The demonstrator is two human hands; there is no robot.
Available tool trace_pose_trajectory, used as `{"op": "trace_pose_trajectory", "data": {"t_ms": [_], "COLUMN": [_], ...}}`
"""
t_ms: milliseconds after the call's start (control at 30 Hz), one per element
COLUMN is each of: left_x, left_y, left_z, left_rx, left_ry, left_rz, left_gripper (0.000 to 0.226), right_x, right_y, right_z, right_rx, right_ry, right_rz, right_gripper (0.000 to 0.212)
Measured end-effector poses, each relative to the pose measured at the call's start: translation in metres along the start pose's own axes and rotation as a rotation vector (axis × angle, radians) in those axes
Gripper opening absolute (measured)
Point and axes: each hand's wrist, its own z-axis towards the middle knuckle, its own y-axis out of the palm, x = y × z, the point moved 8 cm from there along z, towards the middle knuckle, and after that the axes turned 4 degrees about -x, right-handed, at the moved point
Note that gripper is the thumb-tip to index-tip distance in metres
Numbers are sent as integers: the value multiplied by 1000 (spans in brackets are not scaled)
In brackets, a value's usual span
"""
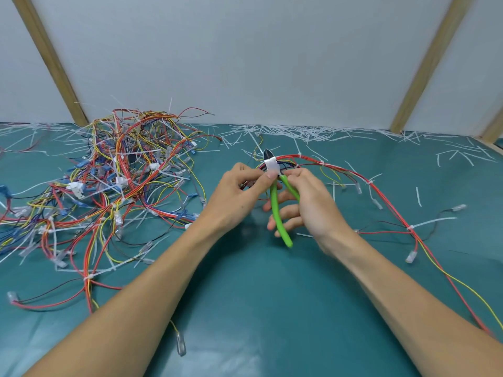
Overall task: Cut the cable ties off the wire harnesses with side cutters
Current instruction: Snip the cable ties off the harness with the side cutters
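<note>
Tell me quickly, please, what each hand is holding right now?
Left hand: pinches the red-wired harness bundle at the cutter tip.
Right hand: grips the green-handled side cutters.

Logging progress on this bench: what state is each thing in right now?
side cutters: held in right hand, handles spread, tips at harness
harness in hand: pinched by left hand, ties still on
harness pile: tangled, ties still on
cut tie scraps: scattered along wall
</note>
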Motion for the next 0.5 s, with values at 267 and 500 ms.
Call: {"op": "trace_pose_trajectory", "data": {"t_ms": [267, 500], "left_x": [-7, -13], "left_y": [-5, -19], "left_z": [0, -3], "left_rx": [150, 313], "left_ry": [-67, -137], "left_rz": [-158, -200], "left_gripper": [14, 18], "right_x": [5, -11], "right_y": [5, -7], "right_z": [0, -10], "right_rx": [-88, 242], "right_ry": [93, -197], "right_rz": [79, -855], "right_gripper": [28, 70]}}
